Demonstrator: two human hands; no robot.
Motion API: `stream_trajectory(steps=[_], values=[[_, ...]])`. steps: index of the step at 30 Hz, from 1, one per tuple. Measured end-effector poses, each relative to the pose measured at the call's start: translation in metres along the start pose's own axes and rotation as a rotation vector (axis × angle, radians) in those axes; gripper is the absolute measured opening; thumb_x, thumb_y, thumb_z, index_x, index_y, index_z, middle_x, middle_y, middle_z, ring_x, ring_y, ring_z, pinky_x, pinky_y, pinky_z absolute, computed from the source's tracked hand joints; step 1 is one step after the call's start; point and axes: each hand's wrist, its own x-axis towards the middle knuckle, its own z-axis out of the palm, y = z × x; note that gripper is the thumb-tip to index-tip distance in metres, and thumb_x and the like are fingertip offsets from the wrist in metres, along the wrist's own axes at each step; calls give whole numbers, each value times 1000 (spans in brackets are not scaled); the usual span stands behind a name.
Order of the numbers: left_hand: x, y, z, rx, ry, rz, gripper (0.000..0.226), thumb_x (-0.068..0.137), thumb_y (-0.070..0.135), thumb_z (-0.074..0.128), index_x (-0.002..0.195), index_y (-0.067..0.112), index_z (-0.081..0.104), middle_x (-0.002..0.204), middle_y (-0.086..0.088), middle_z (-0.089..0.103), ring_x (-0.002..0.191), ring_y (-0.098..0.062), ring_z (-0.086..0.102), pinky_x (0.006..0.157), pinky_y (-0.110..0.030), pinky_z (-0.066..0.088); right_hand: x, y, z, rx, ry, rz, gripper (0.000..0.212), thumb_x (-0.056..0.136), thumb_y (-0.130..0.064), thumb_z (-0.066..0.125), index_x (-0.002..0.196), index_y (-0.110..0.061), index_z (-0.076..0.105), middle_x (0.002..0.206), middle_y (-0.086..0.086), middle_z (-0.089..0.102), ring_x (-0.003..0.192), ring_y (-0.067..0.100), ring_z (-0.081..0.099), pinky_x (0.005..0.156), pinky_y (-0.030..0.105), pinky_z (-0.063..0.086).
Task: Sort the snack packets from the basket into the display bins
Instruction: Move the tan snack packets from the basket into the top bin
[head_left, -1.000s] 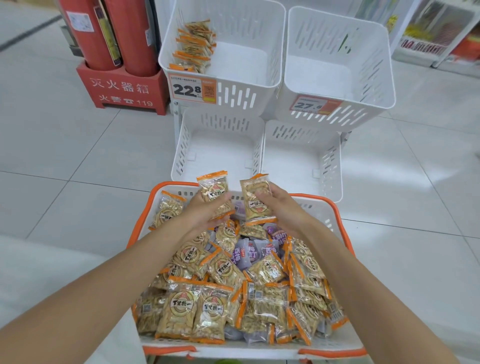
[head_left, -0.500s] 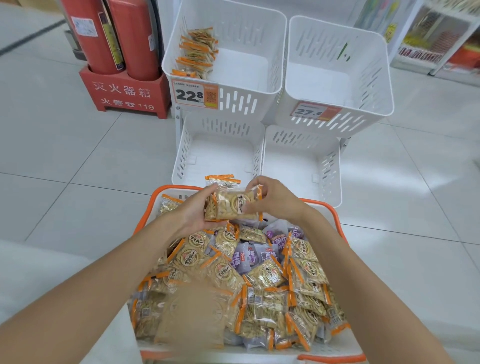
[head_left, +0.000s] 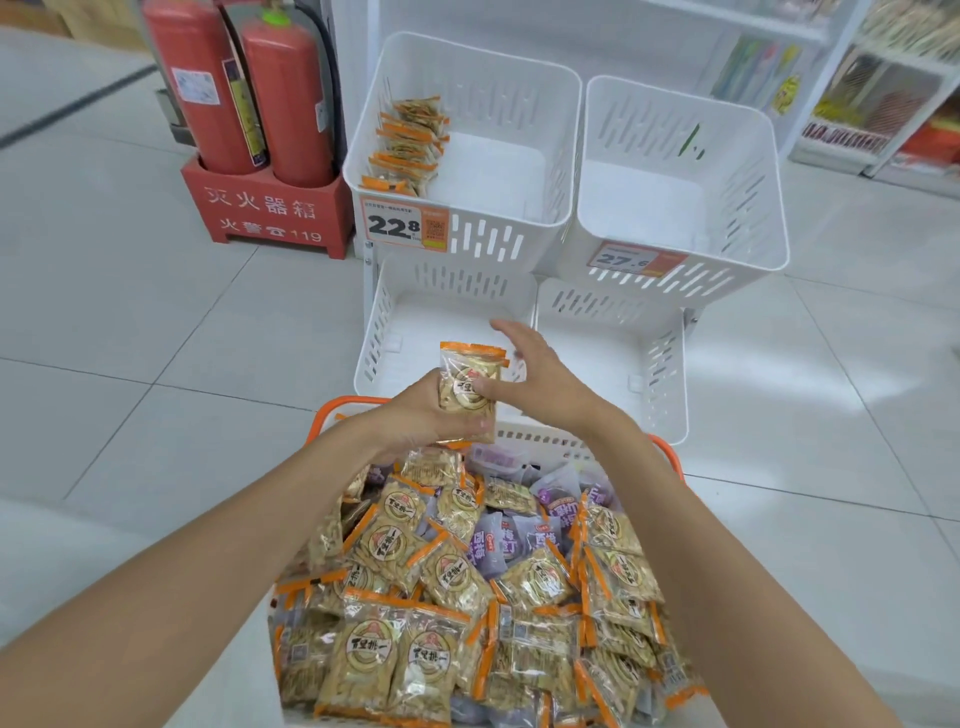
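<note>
Slippage is the main worry. The left hand (head_left: 415, 415) is clamped from below on the held packets (head_left: 470, 384), which look like a small stack, and it pinches only their lower end. The right hand (head_left: 550, 387) has its fingers spread apart, with just the thumb laid against the front face. If that thumb lifts while the stack travels, I judge the slick wrappers could fan out and fall into the lower left bin (head_left: 382, 332), just beyond the basket (head_left: 332, 410) at its 12 o'clock.

Mis-sorting is the second risk. Matching binned packets (head_left: 410, 140) already stand in the upper left bin (head_left: 493, 244), at 12 o'clock from the stack. The upper right bin (head_left: 727, 249), at 1 o'clock, shows no packets, so a drift rightward would mix the lines. Purple packets (head_left: 496, 545) lie among the orange-edged ones in the basket and could get swept up with them.

The held packets are in the air above the basket's far rim. They stand upright, long axis running 6 to 12 o'clock, with the orange sealed edge toward 12 and the printed face toward the camera.
</note>
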Motion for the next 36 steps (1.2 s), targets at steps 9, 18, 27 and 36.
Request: stream_trajectory(steps=[9, 18, 27, 36], values=[[32, 99, -58, 324, 78, 304, 77, 81, 25, 81, 137, 17, 29, 117, -10, 61, 84, -17, 62, 68, -36, 55, 60, -62, -69, 439, -11, -46, 39, 81, -3, 75, 113, -10, 55, 102, 12, 66, 89, 21, 65, 71, 30, 55], [82, 191, -131, 584, 242, 436, 106, 62, 53, 87, 145, 22, 28, 126, 6, 56, 116, -13, 58, 99, -36, 50, 129, -109, -143, 475, 26, -125, 43, 79, 1, 75, 119, 1, 59, 98, 10, 70, 85, 18, 69, 71, 26, 56], [109, 144, -180, 1408, 407, 343, 132, 54, 99, 20, 155, 14, 22, 161, -2, 24, 150, -21, 16, 119, -39, 6, 215, -48, -116, 51, 172, -108, 30, 71, -7, 85, 96, -7, 68, 84, 1, 62, 70, 6, 53, 69, 25, 43], [123, 121, -184, 1552, 521, 471, 105, 75, 84, 28, 139, 4, 52, 142, -11, 54, 134, -26, 49, 116, -45, 20, 223, -47, -109, 335, -381, 86, 34, 88, -29, 71, 120, -16, 68, 118, 4, 70, 105, 9, 64, 95, 24, 51]])
